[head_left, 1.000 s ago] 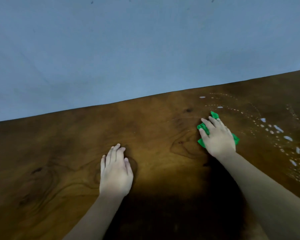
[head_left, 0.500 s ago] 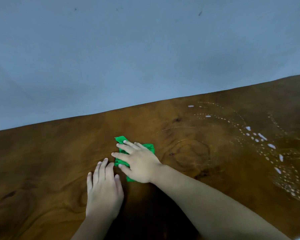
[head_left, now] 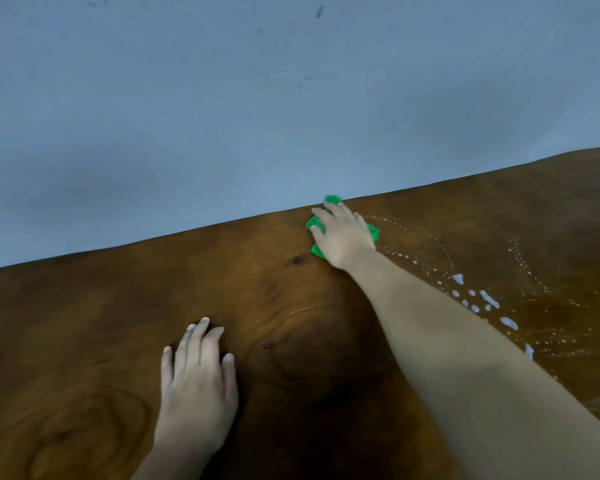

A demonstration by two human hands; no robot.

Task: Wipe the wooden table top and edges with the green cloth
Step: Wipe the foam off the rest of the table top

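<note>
The dark wooden table top (head_left: 101, 323) fills the lower half of the head view. My right hand (head_left: 343, 237) is stretched out to the table's far edge and presses the green cloth (head_left: 314, 224) flat against the wood. The cloth shows only around my fingers, and its tip pokes just past the far edge. My left hand (head_left: 198, 386) lies flat on the table nearer to me, fingers together, with nothing in it.
Trails and drops of white, wet droplets (head_left: 489, 299) lie on the wood to the right of my right forearm. A blue-grey wall (head_left: 257, 98) rises directly behind the far table edge.
My right hand has slid the green cloth from beside my left hand out to the far edge, toward the right. My left hand stays flat on the table.
</note>
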